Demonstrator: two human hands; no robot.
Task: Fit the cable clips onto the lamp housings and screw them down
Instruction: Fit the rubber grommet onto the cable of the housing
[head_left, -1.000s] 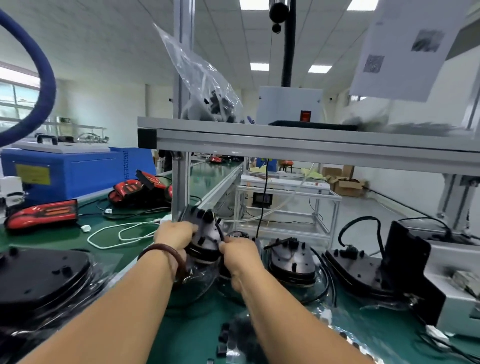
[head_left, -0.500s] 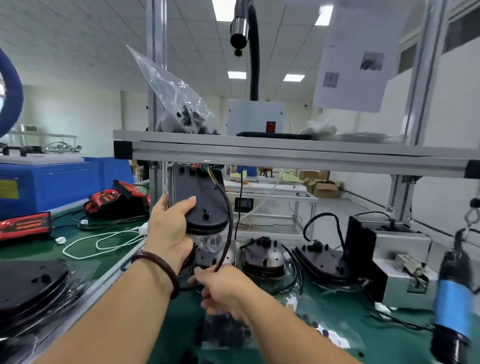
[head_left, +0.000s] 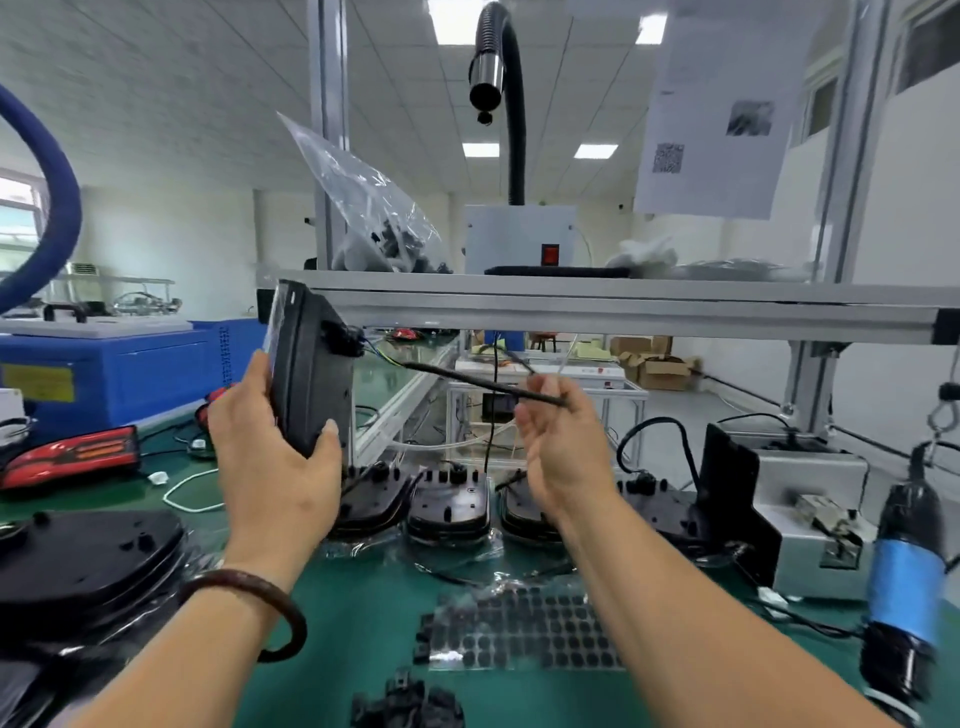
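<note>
**Insp. A:** L side, status?

**Insp. B:** Left hand (head_left: 275, 457), centre-left of frame. Fingers and thumb are curled round the lower end of a black lamp housing (head_left: 311, 374). Unit is held up on edge, clear of the bench, its top approx. level w/ the shelf rail (head_left: 623, 312).

**Insp. A:** R side?

**Insp. B:** Right hand (head_left: 566, 447), centre frame, fingertips pinching the free end of the cable (head_left: 483, 384). Cable runs up-left to the gland at the housing's top.

**Insp. A:** Other units?

**Insp. B:** Row of housings (head_left: 447, 506) lies on the green bench (head_left: 363, 623) mid-frame, below both hands. Sheet of black round pads (head_left: 519, 629) lower centre. Small black parts (head_left: 410, 701) at bottom edge, too blurred to ID. Screwdriver w/ blue band (head_left: 904, 597) hangs lower right, untouched. Bag of black parts (head_left: 379, 218) on the shelf, upper centre-left.
</note>
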